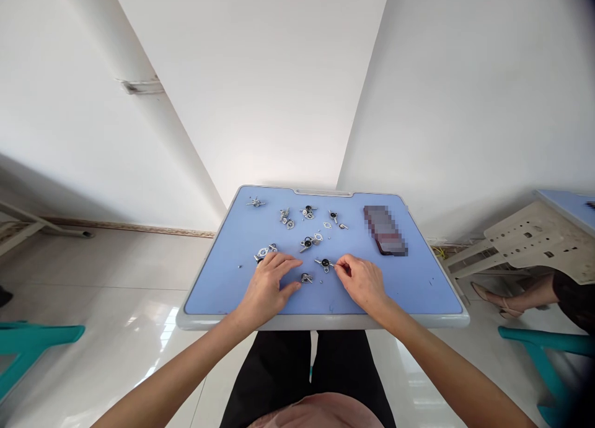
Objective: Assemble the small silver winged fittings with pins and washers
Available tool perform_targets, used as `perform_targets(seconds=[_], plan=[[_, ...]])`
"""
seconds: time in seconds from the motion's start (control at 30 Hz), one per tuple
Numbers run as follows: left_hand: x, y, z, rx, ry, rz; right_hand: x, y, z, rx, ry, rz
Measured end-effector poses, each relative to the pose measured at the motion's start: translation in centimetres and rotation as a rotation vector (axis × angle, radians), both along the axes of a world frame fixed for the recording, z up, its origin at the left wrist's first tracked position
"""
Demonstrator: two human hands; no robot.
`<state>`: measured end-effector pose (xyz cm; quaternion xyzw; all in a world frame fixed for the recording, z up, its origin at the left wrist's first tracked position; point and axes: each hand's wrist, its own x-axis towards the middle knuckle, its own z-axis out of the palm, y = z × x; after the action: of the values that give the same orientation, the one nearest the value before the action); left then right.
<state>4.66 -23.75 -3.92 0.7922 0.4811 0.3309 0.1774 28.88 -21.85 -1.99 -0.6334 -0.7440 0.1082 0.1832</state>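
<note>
My right hand (362, 282) is closed in a pinch at the right metal tab of a small thermostat switch (326, 264), which has a round black body and a metal flange. To its left, my left hand (272, 285) rests over the desk with thumb and fingers apart, holding nothing. Between the hands, nearer to me, lies a loose metal piece (305, 278) with a ring-like end. Just beyond the left fingers are flat metal flanges (263, 252), partly covered by that hand. Another black-bodied switch (307, 243) lies farther up, beside a flange plate (318, 236).
Several more small switches and metal parts (307, 212) lie across the far half of the blue desk (400, 292). A blurred phone-like object (385, 231) is at the right. Turquoise stools (41, 334) stand on both sides, and a person's foot (506, 299) shows at right.
</note>
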Motion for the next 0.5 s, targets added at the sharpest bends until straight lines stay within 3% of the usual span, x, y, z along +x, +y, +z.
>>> perform_targets(seconds=[0.13, 0.33, 0.5], plan=[[-2.0, -0.9, 0.4, -0.006, -0.057, 0.033, -0.2, -0.2, -0.2, 0.029, -0.008, 0.048], [-2.9, -1.6, 1.5, 0.056, -0.163, -0.018, -0.4, -0.3, -0.4, -0.006, -0.034, 0.067], [-5.8, -0.7, 3.0, 0.095, -0.177, 0.115, -0.2, 0.0, -1.1, 0.093, -0.011, 0.137]])
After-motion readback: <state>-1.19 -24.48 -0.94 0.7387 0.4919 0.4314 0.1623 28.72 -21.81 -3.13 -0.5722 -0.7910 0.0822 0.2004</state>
